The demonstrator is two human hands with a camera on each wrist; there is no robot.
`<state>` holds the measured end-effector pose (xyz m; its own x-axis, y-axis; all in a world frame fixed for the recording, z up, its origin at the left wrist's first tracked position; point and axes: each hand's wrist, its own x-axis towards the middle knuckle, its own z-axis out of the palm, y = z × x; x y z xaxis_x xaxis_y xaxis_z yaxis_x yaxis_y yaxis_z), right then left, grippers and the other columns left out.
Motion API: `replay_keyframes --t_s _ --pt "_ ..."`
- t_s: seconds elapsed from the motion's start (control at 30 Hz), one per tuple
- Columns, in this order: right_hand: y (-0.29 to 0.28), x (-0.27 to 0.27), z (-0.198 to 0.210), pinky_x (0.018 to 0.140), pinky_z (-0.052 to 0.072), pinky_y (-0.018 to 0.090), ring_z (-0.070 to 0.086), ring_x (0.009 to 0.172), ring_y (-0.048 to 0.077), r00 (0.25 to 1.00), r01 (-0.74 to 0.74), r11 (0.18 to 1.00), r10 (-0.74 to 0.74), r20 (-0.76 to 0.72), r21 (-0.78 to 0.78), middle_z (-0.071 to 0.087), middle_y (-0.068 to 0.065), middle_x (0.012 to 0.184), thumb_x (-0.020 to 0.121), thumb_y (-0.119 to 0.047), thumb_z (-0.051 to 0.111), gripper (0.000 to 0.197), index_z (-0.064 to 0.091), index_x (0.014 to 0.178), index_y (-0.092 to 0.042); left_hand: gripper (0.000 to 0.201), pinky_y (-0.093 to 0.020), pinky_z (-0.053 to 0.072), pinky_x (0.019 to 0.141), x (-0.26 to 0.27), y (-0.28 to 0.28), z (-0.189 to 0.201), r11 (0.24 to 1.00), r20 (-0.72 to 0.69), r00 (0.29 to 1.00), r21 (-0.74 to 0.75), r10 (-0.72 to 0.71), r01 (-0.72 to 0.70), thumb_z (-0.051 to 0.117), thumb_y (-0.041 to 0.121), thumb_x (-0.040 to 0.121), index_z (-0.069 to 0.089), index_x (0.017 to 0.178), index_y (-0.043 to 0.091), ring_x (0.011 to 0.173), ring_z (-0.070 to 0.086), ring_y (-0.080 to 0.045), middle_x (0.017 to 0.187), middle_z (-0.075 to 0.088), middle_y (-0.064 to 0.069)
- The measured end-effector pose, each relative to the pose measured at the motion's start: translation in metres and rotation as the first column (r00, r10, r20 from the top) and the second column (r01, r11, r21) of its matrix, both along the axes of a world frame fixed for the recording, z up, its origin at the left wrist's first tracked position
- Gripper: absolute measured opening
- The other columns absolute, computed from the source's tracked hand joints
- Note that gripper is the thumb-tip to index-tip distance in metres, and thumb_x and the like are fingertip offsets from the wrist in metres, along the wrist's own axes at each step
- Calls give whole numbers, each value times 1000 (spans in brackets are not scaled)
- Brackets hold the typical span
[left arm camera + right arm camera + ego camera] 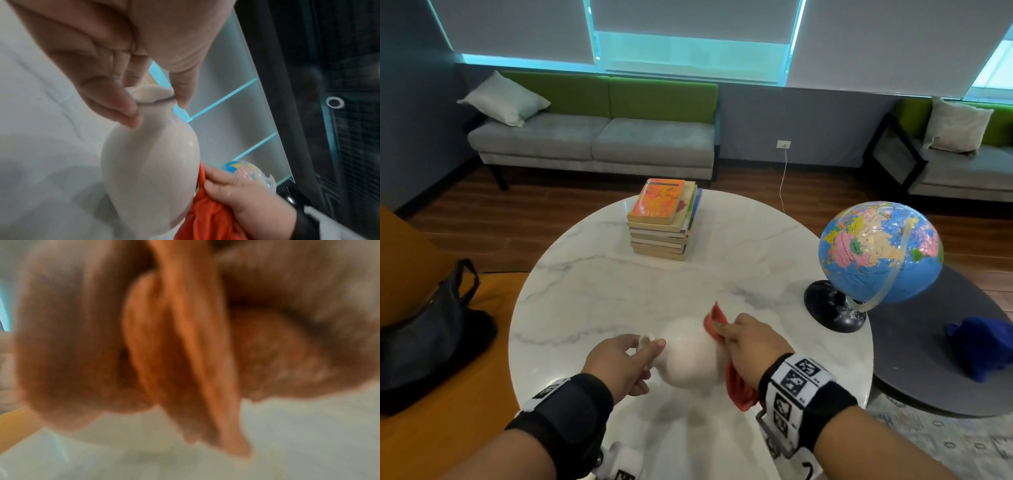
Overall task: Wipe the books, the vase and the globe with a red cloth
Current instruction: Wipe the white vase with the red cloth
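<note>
Left hand [619, 361] pinching the neck of the vase [690, 353] to steady it above the worktop [592, 274], right hand [748, 346] clamped on the red cloth [736, 383], rubbing its far side; books [666, 219] ahead, globe [880, 251] rightward.

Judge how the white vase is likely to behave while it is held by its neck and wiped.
The vase looks glazed and glossy, so probably slippery and breakable. The left hand pinches only its narrow neck, so the rounded body may swing as the red cloth presses.
</note>
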<state>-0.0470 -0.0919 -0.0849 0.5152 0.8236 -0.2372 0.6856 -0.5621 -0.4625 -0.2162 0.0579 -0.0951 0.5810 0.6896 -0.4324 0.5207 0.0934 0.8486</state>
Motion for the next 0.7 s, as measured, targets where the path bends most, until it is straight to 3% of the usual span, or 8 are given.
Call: replay_keyframes --t_s 0.07,0.2,0.33,0.5,0.63,0.7 --pt "-12 11 -21 91 44 31 55 98 19 995 80 997 -80 -64 2 47 -7 97 98 -24 35 42 47 130 -48 26 -30 56 56 -4 3 -2 998 -2 1000 -63 15 -15 67 36 86 67 93 11 49 59 -23 64 63 -14" --pt "-28 20 -42 84 41 21 52 91 11 983 157 988 -155 -98 12 43 -14 91 99 -17 35 45 45 136 -40 28 -29 55 56 -9 6 -6 985 9 999 -166 53 -51 66 33 87 68 92 6 50 55 -25 63 60 -15" --pt "-28 8 -49 90 40 21 52 102 13 981 178 982 -171 -91 69 48 -10 107 100 -20 36 43 41 140 -33 26 -27 54 53 -9 8 -8 982 2 998 -180 63 -61 64 30 89 67 92 4 50 55 -24 64 59 -16" --pt "-35 7 -48 93 41 23 50 104 13 983 179 981 -175 -59 78 49 -10 114 100 -20 35 45 37 142 -35 27 -27 53 52 -8 8 -10 982 7 998 -179 68 -66 65 30 88 66 92 3 51 52 -25 64 58 -17" --pt "-28 -13 -38 92 40 25 43 102 16 999 -15 992 9 47 124 46 -13 122 97 -17 33 53 28 145 -41 25 -27 53 53 -6 9 -8 984 14 998 -169 67 -63 65 32 88 67 93 7 51 54 -25 65 59 -17" --pt "-25 -9 -39 93 41 26 43 104 16 998 25 992 -32 49 126 46 -12 123 98 -17 32 53 26 145 -42 26 -26 52 50 -6 9 -6 984 7 998 -167 60 -58 64 33 89 66 93 7 51 54 -24 64 60 -16"
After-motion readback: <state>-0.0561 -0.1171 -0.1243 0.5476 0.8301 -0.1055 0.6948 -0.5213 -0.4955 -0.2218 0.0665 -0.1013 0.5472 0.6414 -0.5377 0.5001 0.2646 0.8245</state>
